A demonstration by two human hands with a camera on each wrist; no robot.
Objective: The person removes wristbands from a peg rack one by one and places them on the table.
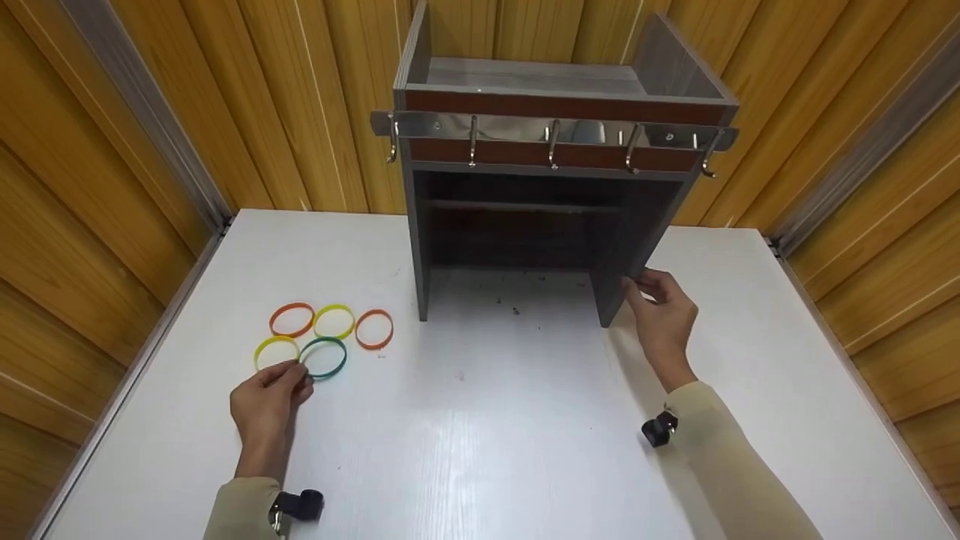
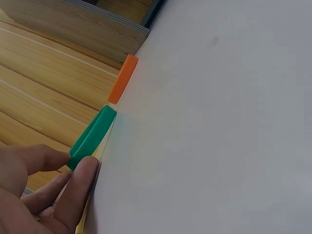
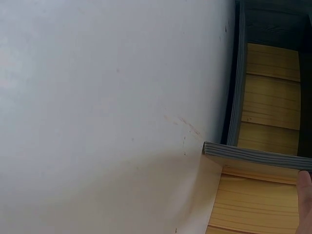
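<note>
In the head view my left hand (image 1: 264, 401) pinches the near edge of a green rubber wristband (image 1: 345, 358); thumb and finger also meet at the green wristband (image 2: 92, 136) in the left wrist view. Around it on the white table lie two yellow wristbands, one (image 1: 259, 349) at its left and one (image 1: 334, 306) behind, plus two orange-red ones (image 1: 292, 334) (image 1: 375, 348). My right hand (image 1: 667, 322) holds the lower right side panel of a grey wooden shelf unit (image 1: 517, 171), thumb and fingers at its edge. Most of that hand is out of the right wrist view.
A metal hook rail (image 1: 517, 127) with several hooks runs across the shelf's front, its ends sticking out past both sides. Wood-look walls (image 1: 315, 97) enclose the back and sides of the white table (image 1: 480, 442). Small dark specks lie under the shelf.
</note>
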